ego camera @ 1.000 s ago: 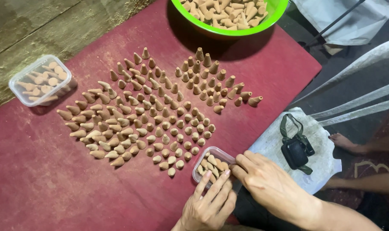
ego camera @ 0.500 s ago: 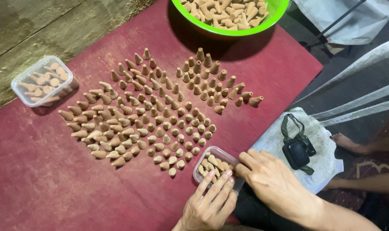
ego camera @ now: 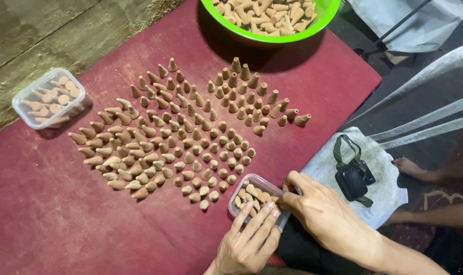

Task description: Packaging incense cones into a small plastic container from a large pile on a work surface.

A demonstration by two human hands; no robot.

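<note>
Both hands are down at the near edge of the dark red cloth-covered bench, working on a small clear plastic box that's partly filled with tan clay-coloured cones. The left hand lies flat with its fingers stretched out over the near side of the box, touching it, not clenched around anything. The right hand comes in from the right and its fingertips pinch at the box's right rim; can't tell if there's a cone between them or just the plastic edge.

Just beyond the box, rows of loose brown cones are laid out across the bench, some upright, some on their sides. A second clear plastic box with cones sits at the far left edge. A bright green round bowl heaped with more cones is at the top. Off the bench on the right, a small black pouch with a green strap lies on a white cloth.
</note>
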